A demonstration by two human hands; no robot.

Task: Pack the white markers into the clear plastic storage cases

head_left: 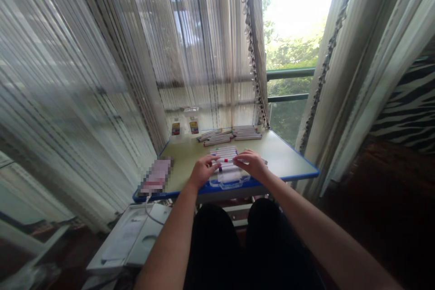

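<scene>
My left hand [204, 171] and my right hand [253, 163] are at the near edge of the table, facing each other. Between their fingertips lies a white marker with a red band [226, 161], its left end in my left fingers and its right part in my right fingers. Beneath it is a clear plastic case [234, 184] with a handle on the near side. Several white markers [224, 150] lie side by side in the case. A dark purple marker end shows by my left thumb. My fingers hide parts of the row.
Loose markers [217, 137] lie in a pile at the back, with another bunch [247, 132] to its right. Two clear cases with labels [193, 127] stand at the back left. A blurred-out phone-like object [156, 176] with a cable lies left. An open white box [127, 235] sits below.
</scene>
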